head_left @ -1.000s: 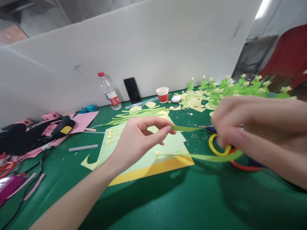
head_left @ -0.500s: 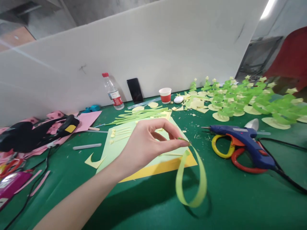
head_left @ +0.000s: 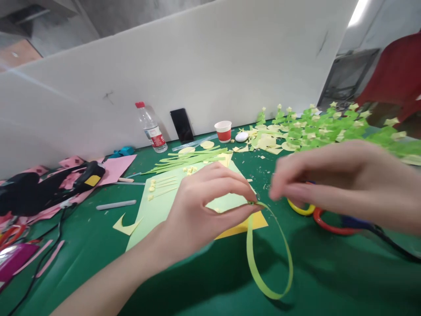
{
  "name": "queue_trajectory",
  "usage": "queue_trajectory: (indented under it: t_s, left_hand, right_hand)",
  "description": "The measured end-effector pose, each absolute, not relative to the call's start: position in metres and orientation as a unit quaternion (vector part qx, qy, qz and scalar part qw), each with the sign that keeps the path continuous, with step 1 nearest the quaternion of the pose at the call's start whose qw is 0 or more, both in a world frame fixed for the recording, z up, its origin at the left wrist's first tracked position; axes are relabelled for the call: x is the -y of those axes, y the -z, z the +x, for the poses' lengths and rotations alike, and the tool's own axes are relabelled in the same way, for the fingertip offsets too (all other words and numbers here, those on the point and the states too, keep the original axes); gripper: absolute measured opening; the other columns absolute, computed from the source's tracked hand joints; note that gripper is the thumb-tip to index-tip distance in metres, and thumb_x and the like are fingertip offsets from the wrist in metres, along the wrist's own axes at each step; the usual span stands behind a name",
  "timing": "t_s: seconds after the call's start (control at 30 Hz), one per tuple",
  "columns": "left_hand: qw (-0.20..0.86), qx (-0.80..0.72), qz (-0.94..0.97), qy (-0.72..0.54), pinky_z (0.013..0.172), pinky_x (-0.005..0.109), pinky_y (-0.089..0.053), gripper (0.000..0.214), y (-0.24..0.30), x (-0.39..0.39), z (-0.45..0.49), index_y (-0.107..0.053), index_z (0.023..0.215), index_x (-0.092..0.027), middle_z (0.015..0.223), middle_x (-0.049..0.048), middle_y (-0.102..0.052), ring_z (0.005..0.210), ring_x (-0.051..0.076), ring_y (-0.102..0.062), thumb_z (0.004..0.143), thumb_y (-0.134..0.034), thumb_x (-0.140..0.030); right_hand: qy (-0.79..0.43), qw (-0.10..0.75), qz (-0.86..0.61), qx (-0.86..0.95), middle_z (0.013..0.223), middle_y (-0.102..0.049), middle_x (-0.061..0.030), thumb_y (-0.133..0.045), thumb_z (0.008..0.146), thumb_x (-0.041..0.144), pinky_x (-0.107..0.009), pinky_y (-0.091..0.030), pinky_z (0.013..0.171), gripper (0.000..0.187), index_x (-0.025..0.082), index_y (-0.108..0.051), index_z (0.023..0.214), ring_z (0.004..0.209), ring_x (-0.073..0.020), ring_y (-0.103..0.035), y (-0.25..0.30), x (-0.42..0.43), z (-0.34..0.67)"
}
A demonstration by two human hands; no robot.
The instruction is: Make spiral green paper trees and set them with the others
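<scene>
My left hand [head_left: 207,206] pinches both ends of a light green paper strip [head_left: 270,259] between thumb and forefinger, and the strip hangs down in a loop over the green table [head_left: 204,281]. My right hand [head_left: 332,184] hovers just to the right of the pinch, blurred, fingers drawn together and pointing left, with nothing visible in them. Under my left hand lie a light green sheet [head_left: 161,206] and a yellow sheet [head_left: 243,224]. Scissors with yellow and red handles [head_left: 312,213] show below my right hand.
Cut green strips [head_left: 190,158], a water bottle [head_left: 149,127], a black phone [head_left: 181,124], a red paper cup [head_left: 223,131] and several green paper trees [head_left: 315,127] stand further back. A black glue gun [head_left: 75,177] on pink paper [head_left: 115,164] lies left. A white board [head_left: 197,74] walls the back.
My right hand has come back into view from the right, covering the blue glue gun. My left hand has dropped slightly with the looped strip still pinched.
</scene>
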State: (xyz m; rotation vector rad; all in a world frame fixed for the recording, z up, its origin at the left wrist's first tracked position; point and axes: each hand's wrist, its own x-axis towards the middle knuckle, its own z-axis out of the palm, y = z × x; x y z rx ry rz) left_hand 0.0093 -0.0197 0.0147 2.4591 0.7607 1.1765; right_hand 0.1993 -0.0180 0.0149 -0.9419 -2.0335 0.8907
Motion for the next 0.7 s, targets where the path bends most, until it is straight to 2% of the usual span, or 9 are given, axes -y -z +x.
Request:
queue_trajectory:
  t_s: [0.17,0.37,0.5,0.7]
  left_hand:
    - [0.028,-0.263,0.881,-0.393,0.063,0.027,-0.045,0.008,-0.017,0.023,0.009,-0.062,0.069,-0.018,0.071,0.0017,-0.066,0.065,0.013,-0.051,0.071,-0.066,-0.012]
    - [-0.086,-0.264,0.871,-0.404,0.056,0.027,-0.04,0.009,-0.013,0.02,0.011,-0.061,0.067,-0.021,0.065,0.0021,-0.058,0.067,0.016,-0.046,0.073,-0.063,-0.014]
    - [-0.096,-0.267,0.874,-0.395,0.055,0.026,-0.04,0.01,-0.013,0.02,0.012,-0.06,0.065,-0.02,0.064,0.0016,-0.053,0.067,0.015,-0.045,0.073,-0.063,-0.013]
    - [-0.069,-0.266,0.88,-0.387,0.057,0.024,-0.04,0.014,-0.011,0.021,0.012,-0.058,0.06,-0.017,0.063,0.0009,-0.052,0.066,0.014,-0.043,0.071,-0.067,-0.014]
  right_hand:
    - [-0.454,0.304,-0.381,0.746,0.071,-0.059,-0.0005,-0.059,0.072,0.04,-0.02,-0.042,0.05,0.02,0.022,-0.065,0.08,0.064,-0.012,-0.052,-0.017,0.013,0.19]
    - [-0.504,0.281,-0.39,0.718,0.067,-0.056,0.0003,-0.06,0.07,0.038,-0.021,-0.038,0.053,0.017,0.021,-0.064,0.072,0.063,-0.0116,-0.05,-0.012,0.014,0.185]
    - [-0.523,0.26,-0.401,0.706,0.073,-0.057,-0.0008,-0.062,0.068,0.039,-0.023,-0.039,0.056,0.019,0.021,-0.064,0.075,0.069,-0.0138,-0.051,-0.011,0.015,0.184]
    - [-0.538,0.247,-0.398,0.701,0.07,-0.056,0.0017,-0.061,0.069,0.033,-0.021,-0.037,0.057,0.012,0.021,-0.063,0.07,0.067,-0.0113,-0.047,-0.009,0.015,0.182]
